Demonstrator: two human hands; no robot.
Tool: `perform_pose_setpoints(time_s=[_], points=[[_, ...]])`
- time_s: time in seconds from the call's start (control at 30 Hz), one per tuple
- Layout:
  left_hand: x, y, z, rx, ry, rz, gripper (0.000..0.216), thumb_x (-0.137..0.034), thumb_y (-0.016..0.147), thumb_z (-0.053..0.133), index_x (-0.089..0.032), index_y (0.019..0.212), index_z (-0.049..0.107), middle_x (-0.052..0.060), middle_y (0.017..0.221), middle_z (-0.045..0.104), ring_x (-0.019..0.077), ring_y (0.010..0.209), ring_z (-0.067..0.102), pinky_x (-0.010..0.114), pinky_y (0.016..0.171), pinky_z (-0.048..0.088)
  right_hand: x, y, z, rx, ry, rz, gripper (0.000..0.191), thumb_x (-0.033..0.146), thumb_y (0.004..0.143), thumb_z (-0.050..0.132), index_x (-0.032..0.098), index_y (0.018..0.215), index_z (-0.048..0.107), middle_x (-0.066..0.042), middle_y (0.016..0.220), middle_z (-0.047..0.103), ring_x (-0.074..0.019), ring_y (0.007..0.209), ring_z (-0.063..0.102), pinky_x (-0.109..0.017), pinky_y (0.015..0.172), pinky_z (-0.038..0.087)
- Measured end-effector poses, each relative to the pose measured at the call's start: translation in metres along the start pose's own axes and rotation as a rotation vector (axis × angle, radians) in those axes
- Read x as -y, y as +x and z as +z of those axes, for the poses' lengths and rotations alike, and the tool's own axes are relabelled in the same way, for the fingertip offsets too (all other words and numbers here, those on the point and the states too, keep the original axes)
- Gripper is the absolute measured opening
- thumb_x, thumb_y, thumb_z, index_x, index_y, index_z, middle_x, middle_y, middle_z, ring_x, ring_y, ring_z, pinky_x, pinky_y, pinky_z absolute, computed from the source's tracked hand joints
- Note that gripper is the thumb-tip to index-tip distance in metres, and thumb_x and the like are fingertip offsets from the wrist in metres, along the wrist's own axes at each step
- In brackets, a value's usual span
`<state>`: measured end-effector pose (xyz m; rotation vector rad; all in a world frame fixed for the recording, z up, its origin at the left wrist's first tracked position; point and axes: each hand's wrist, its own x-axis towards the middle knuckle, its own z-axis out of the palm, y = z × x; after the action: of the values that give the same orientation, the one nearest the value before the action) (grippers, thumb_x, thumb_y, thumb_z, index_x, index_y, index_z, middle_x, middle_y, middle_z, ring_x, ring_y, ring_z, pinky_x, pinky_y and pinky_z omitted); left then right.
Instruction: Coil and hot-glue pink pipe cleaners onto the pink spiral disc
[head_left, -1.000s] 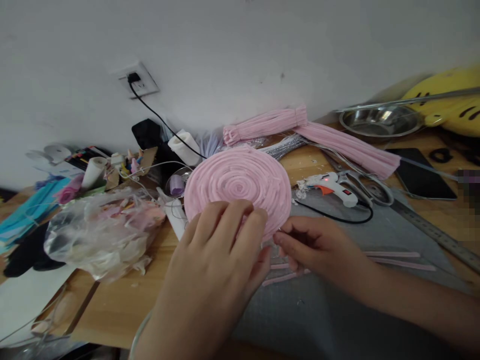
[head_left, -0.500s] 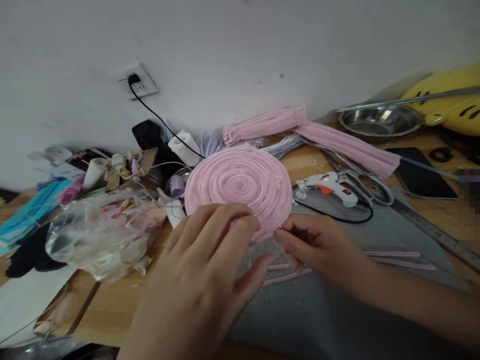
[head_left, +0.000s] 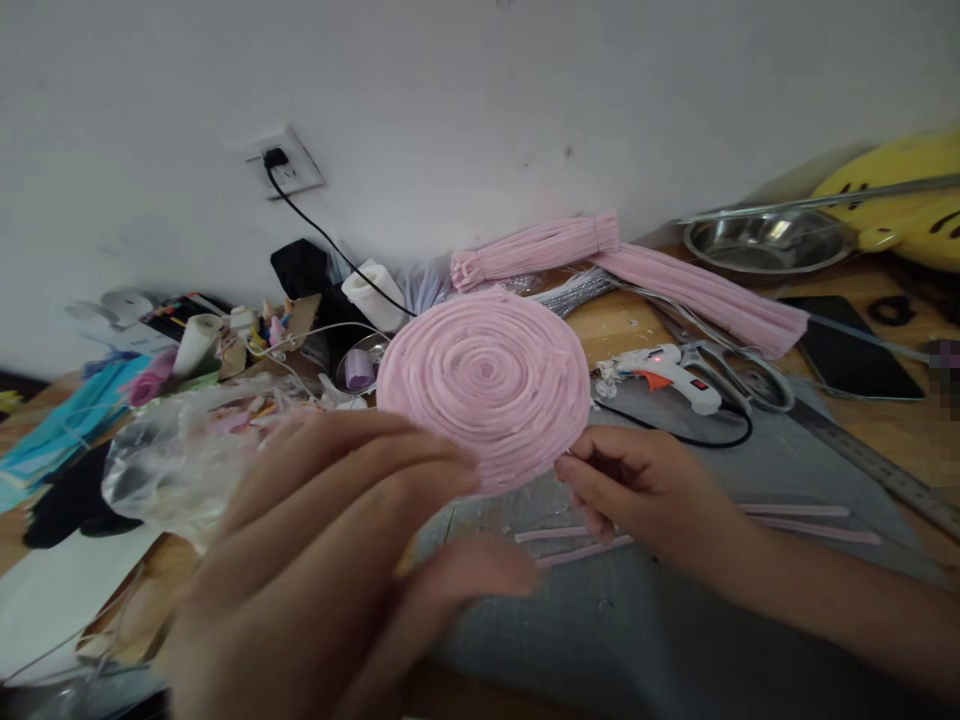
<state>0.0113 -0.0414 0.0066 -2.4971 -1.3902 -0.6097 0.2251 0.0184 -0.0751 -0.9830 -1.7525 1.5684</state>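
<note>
White wall (head_left: 420, 120) stands behind our wooden table (head_left: 892, 425); a black cord (head_left: 330, 240) runs down from the socket (head_left: 301, 172) on it; a gray mat (head_left: 540, 640) covers the table in front of us. Our pink disc (head_left: 487, 390), a flat spiral of fuzzy strands, is at the middle of the view, tilted so that its face is toward us; whether its lower edge rests on anything, we cannot tell. We pinch the disc's lower right edge between the thumb and forefinger of our right hand (head_left: 637, 490); our left hand (head_left: 322, 550) is spread and blurred, thumb apart from the fingers, its fingertips in front of the disc's lower left edge; whether they touch it, we cannot tell. Beneath our right hand lie pink strips (head_left: 551, 534) on the mat; just right of the disc is a white glue gun (head_left: 675, 378) with a red light, then scissors (head_left: 772, 395), a metal ruler (head_left: 874, 465) and a phone (head_left: 855, 345); behind the disc, near the wall, two pink bundles (head_left: 536, 250) meet end to end at an angle; to our left, partly behind our left hand, sits a crumpled plastic bag (head_left: 161, 475).
</note>
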Motion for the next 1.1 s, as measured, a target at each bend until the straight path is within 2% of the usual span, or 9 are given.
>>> perform_pose_setpoints(time_s=[0.07, 0.2, 0.37, 0.57, 0.83, 1.1], points=[[-0.013, 0.016, 0.007, 0.038, 0.050, 0.039, 0.032, -0.042, 0.087, 0.058, -0.019, 0.110, 0.056, 0.005, 0.107, 0.066, 0.0261, 0.100, 0.056, 0.044, 0.085, 0.043, 0.000, -0.001, -0.001, 0.011, -0.001, -0.011, 0.029, 0.035, 0.089, 0.048, 0.020, 0.064, 0.047, 0.006, 0.051, 0.046, -0.0069, 0.044, 0.042, -0.019, 0.042, 0.032], [-0.023, 0.031, 0.021, 0.167, 0.065, 0.113, 0.024, -0.026, 0.089, 0.055, -0.016, 0.110, 0.057, 0.007, 0.111, 0.063, 0.0261, 0.099, 0.056, 0.041, 0.079, 0.044, 0.000, -0.002, -0.002, 0.008, -0.005, -0.048, 0.031, 0.037, 0.090, 0.048, 0.020, 0.065, 0.047, 0.006, 0.053, 0.045, -0.0071, 0.046, 0.042, -0.020, 0.043, 0.031], [-0.020, 0.031, 0.027, 0.151, 0.075, 0.144, 0.020, -0.016, 0.090, 0.048, -0.014, 0.107, 0.057, 0.006, 0.106, 0.062, 0.0252, 0.095, 0.055, 0.041, 0.077, 0.046, 0.001, -0.001, -0.002, 0.005, -0.040, -0.058, 0.031, 0.035, 0.091, 0.047, 0.020, 0.064, 0.047, 0.006, 0.052, 0.046, -0.0069, 0.046, 0.042, -0.021, 0.043, 0.032], [-0.018, 0.033, 0.029, 0.173, 0.064, 0.144, 0.014, -0.018, 0.090, 0.050, -0.018, 0.100, 0.058, 0.004, 0.107, 0.061, 0.0249, 0.094, 0.055, 0.041, 0.076, 0.046, -0.002, 0.001, -0.001, -0.007, -0.022, -0.051, 0.030, 0.033, 0.089, 0.048, 0.020, 0.063, 0.047, 0.007, 0.051, 0.046, -0.0067, 0.044, 0.043, -0.020, 0.042, 0.032], [-0.016, 0.030, 0.031, 0.148, 0.075, 0.175, 0.026, -0.018, 0.092, 0.045, -0.018, 0.116, 0.054, 0.005, 0.114, 0.060, 0.0256, 0.101, 0.053, 0.041, 0.083, 0.042, -0.003, 0.000, -0.002, -0.003, 0.075, 0.008, 0.028, 0.035, 0.090, 0.050, 0.019, 0.066, 0.048, 0.007, 0.053, 0.048, -0.0062, 0.046, 0.048, -0.018, 0.044, 0.038], [-0.015, 0.037, 0.040, 0.076, 0.168, 0.235, 0.028, -0.018, 0.090, 0.039, -0.015, 0.112, 0.056, 0.009, 0.106, 0.063, 0.0281, 0.094, 0.056, 0.041, 0.076, 0.043, -0.006, 0.003, -0.006, -0.046, 0.073, -0.076, 0.028, 0.032, 0.089, 0.050, 0.019, 0.065, 0.046, 0.008, 0.053, 0.045, -0.0051, 0.046, 0.045, -0.016, 0.044, 0.038]])
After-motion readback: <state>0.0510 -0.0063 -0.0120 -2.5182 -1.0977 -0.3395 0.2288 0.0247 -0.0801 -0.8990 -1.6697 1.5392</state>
